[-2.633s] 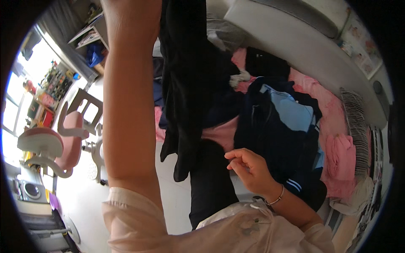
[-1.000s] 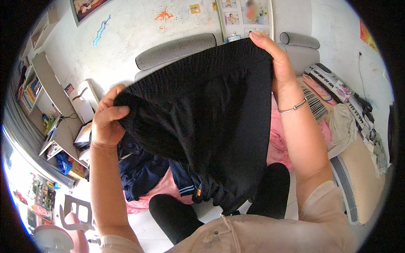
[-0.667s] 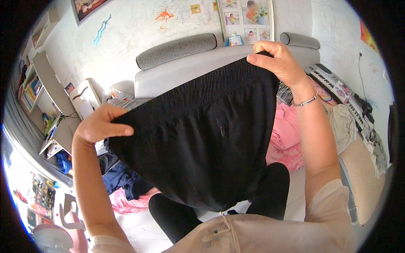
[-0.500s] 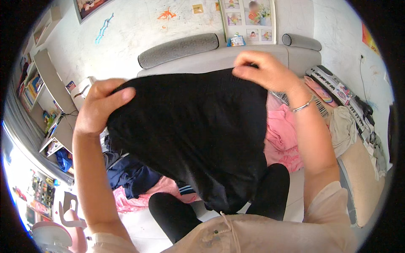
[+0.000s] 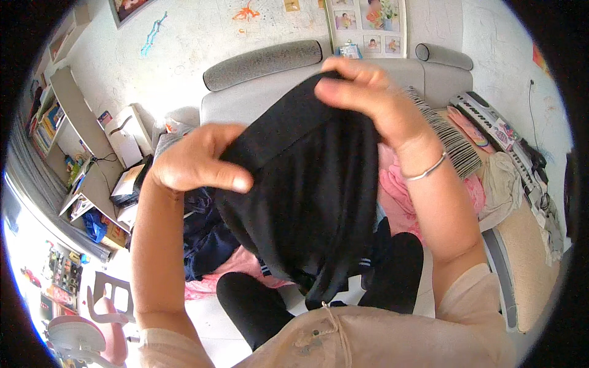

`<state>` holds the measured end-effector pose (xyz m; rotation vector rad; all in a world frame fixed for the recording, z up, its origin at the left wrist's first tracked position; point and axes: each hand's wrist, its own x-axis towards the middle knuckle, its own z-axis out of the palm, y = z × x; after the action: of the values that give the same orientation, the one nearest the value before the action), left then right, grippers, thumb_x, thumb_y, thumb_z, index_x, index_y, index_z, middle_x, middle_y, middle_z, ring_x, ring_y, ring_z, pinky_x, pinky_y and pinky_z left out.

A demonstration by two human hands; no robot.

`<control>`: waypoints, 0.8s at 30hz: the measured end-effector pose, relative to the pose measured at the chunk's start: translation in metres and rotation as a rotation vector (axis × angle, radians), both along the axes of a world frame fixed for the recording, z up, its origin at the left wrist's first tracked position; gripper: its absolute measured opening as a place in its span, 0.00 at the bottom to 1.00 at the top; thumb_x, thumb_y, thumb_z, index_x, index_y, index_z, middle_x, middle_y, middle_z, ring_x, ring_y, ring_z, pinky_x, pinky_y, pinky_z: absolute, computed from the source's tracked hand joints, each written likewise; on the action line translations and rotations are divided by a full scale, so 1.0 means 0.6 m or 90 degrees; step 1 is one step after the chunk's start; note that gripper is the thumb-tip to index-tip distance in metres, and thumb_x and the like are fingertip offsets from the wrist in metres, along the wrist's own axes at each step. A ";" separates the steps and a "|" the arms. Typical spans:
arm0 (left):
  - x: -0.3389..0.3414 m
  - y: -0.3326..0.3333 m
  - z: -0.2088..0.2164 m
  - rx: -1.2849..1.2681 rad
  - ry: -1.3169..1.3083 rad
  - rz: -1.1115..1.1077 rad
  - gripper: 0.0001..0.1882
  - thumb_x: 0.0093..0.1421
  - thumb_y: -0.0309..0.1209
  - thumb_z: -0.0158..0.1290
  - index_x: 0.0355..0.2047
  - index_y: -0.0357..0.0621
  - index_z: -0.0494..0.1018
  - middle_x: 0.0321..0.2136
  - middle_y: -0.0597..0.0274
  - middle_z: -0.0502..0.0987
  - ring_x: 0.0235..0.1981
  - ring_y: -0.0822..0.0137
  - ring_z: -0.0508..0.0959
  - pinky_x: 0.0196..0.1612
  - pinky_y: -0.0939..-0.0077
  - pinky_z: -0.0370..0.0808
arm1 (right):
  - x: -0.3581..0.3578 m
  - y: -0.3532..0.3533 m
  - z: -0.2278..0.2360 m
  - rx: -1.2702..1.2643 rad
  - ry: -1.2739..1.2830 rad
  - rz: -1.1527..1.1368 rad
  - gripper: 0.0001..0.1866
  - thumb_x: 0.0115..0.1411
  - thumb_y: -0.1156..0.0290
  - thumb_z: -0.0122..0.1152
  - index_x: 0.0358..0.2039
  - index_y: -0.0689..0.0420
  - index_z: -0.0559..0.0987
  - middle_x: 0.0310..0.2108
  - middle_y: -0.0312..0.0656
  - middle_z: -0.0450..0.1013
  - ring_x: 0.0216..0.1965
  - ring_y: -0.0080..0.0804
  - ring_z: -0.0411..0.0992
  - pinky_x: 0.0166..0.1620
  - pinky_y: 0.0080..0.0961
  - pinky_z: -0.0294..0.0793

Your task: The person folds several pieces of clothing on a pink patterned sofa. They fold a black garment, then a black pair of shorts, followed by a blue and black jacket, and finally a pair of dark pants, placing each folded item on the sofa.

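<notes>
Black pants (image 5: 288, 202) hang in front of me, their wide waistband pulled at a slant between my two hands. My left hand (image 5: 202, 161) grips the lower left end of the band, thumb on the near side and fingers behind the cloth. Higher up on the right, my right hand (image 5: 374, 104) pinches the other end; its fingertips are partly hidden by the fabric and smeared by motion. The lower part of the pants falls in folds between my knees.
Behind the cloth, a dark blue garment (image 5: 211, 245) and pink fabric (image 5: 399, 184) lie on the grey sofa (image 5: 270, 86). A striped cushion (image 5: 451, 138) and a keyboard (image 5: 491, 126) are at the right. Shelves (image 5: 76, 110) stand left, with a pink and white chair (image 5: 110, 331) nearer me.
My hands have come closer together, the left moving right and the right rising slightly. The waistband went from nearly level and stretched wide to slanted and narrower.
</notes>
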<state>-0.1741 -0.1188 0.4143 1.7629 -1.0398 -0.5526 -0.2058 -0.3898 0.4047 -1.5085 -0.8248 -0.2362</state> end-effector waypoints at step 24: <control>0.035 0.170 0.122 0.212 -0.934 0.435 0.16 0.52 0.35 0.61 0.29 0.35 0.68 0.20 0.56 0.65 0.23 0.65 0.65 0.29 0.69 0.65 | 0.019 -0.135 0.104 -0.524 -0.375 -0.441 0.15 0.61 0.60 0.59 0.30 0.61 0.71 0.22 0.32 0.61 0.26 0.18 0.58 0.32 0.20 0.63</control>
<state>-0.1530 -0.0168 0.4874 2.6247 -1.1058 1.2614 -0.1943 -0.4709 0.4670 -2.5473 -0.8675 -0.9781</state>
